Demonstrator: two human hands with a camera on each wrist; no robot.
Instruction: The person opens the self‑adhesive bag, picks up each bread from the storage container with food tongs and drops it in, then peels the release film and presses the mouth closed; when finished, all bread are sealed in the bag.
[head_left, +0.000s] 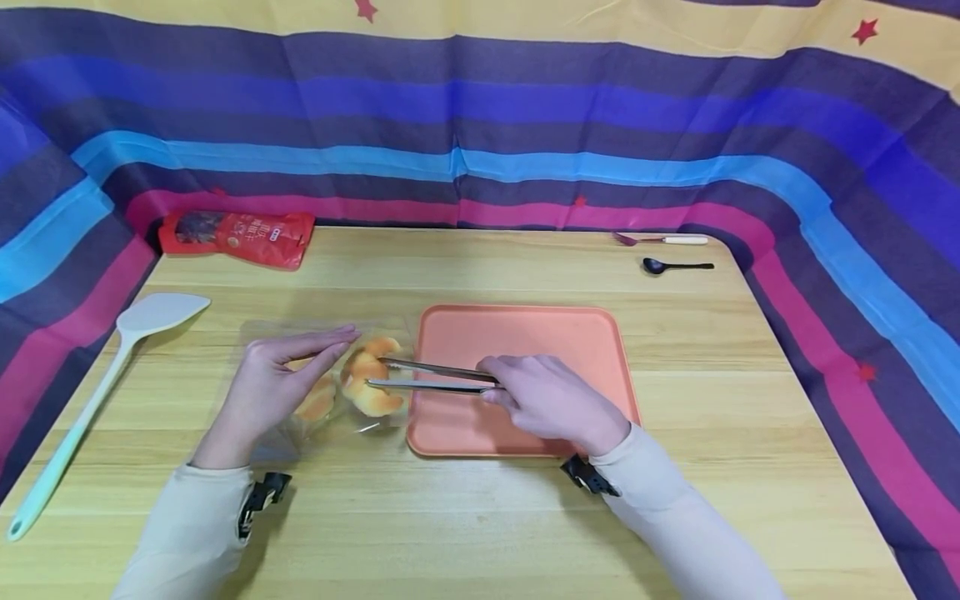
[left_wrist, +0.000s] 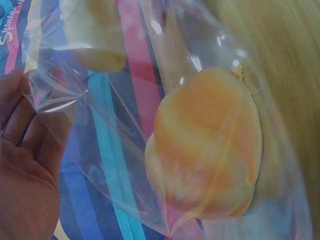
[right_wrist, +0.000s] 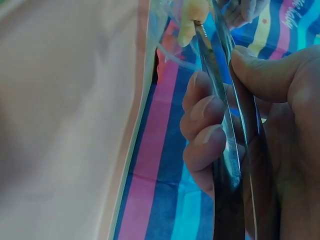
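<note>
Wooden table (head_left: 480, 533) below, my left hand (head_left: 281, 375) pinches the bag (left_wrist: 132, 130), right hand (head_left: 558, 396) grips tongs (head_left: 435, 385); soft-looking bread (head_left: 367, 367) probably wants gentle mid-body pressure.

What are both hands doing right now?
Left hand: closed, pinching the clear plastic bag.
Right hand: closed, holding the metal tongs.

– Can any lettering be read?
– On the red pouch (head_left: 240, 240), pale characters are printed, too small to be read.
– And on the striped cloth (head_left: 456, 108)?
– Cursive writing (left_wrist: 7, 24) is shown in both wrist views, too blurred to be deciphered; red stars (head_left: 865, 32) are also printed there.
</note>
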